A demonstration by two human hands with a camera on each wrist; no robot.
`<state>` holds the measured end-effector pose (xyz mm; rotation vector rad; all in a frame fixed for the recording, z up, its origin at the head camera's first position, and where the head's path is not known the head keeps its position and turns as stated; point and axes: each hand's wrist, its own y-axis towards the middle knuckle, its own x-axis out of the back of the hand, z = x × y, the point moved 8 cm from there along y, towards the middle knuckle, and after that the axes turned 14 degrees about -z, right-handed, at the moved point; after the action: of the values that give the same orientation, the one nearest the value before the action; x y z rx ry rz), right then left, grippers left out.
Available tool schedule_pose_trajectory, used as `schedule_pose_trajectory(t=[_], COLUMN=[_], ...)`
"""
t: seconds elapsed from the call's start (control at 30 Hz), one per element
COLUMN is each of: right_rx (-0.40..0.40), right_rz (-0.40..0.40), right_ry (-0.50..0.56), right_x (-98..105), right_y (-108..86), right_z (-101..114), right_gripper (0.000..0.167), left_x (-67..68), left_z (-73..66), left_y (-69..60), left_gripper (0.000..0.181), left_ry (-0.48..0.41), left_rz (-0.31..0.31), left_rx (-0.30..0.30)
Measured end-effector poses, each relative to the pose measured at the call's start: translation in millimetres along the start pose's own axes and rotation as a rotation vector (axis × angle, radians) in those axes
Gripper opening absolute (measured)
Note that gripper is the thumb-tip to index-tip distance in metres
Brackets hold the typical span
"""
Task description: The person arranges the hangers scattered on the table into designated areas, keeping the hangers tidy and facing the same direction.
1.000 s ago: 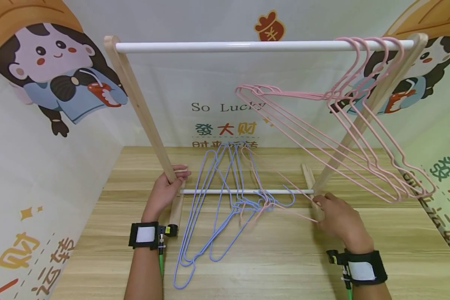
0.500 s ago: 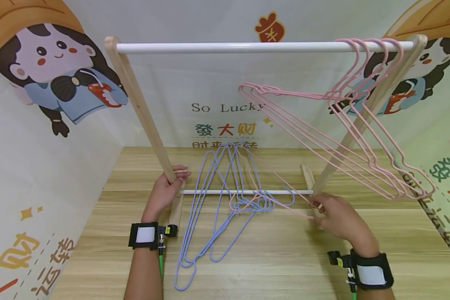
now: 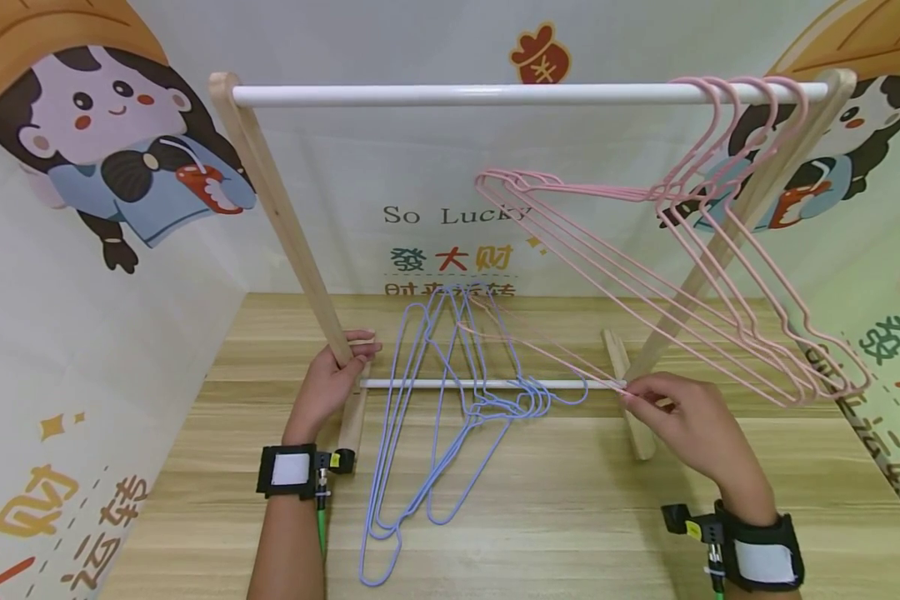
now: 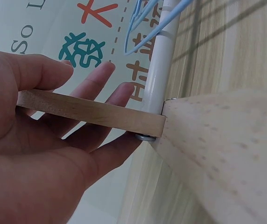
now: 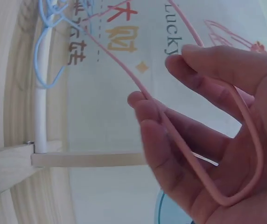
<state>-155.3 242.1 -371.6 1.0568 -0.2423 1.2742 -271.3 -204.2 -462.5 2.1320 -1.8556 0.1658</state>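
My left hand (image 3: 326, 383) grips the wooden left post (image 3: 288, 242) of a small clothes rack near its foot. In the left wrist view the post (image 4: 96, 112) passes between thumb and fingers. At the right foot, my right hand (image 3: 690, 425) holds one end of a pink wire hanger (image 5: 185, 149), which stretches left toward the blue hangers. The bent end loops inside the palm in the right wrist view. Several blue hangers (image 3: 506, 412) are gathered around the white lower rod (image 3: 412, 384), their hooks toward the right. Part of the held hanger is hidden among them.
Several pink hangers (image 3: 607, 191) hang from the right end of the white top rod (image 3: 450, 96), above my right hand. The right post (image 3: 697, 275) slants up behind them. A wood-grain tabletop (image 3: 555, 517) lies under the rack, with printed cloth behind.
My right hand has turned and shifted slightly right and up, and the pink hanger has swung upward, away from the front of the blue ones. My left hand stays put.
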Motion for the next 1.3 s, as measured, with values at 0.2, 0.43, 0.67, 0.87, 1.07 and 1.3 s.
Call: schedule_pose_trajectory(t=[0.2,0.43,0.67,0.87,1.07,1.3], right_rx=[0.017,0.053,0.072,0.128,0.202,0.226], right_rz=[-0.15,-0.284,-0.357,-0.434,-0.555,-0.794], right_ry=[-0.016,-0.044,0.021,0.182,0.222,0.343], right_x=[10.6,20.7,34.5,46.3,60.5,80.4], right_y=[2.2,2.8,1.5,-0.3,-2.3,-8.1], right_z=[8.3,19.0,34.6,44.3,46.7,58.4], right_gripper=[0.006,0.005,0.011,0.022,0.009,0.033], left_x=[-0.1,-0.7,-0.9,-0.7,-1.5,-1.2], left_z=[1.5,1.8,2.3,3.6,2.9,3.0], left_y=[1.6,1.2,2.5,3.1,2.2,2.7], left_gripper=[0.039,0.039,0.039,0.039,0.038,0.039], left_ry=[0.023,0.023,0.023,0.027,0.022,0.02], left_rz=[0.0,0.002,-0.003,-0.005,0.002,0.003], left_rx=[-0.015,-0.015,-0.017,-0.011,-0.009,-0.01])
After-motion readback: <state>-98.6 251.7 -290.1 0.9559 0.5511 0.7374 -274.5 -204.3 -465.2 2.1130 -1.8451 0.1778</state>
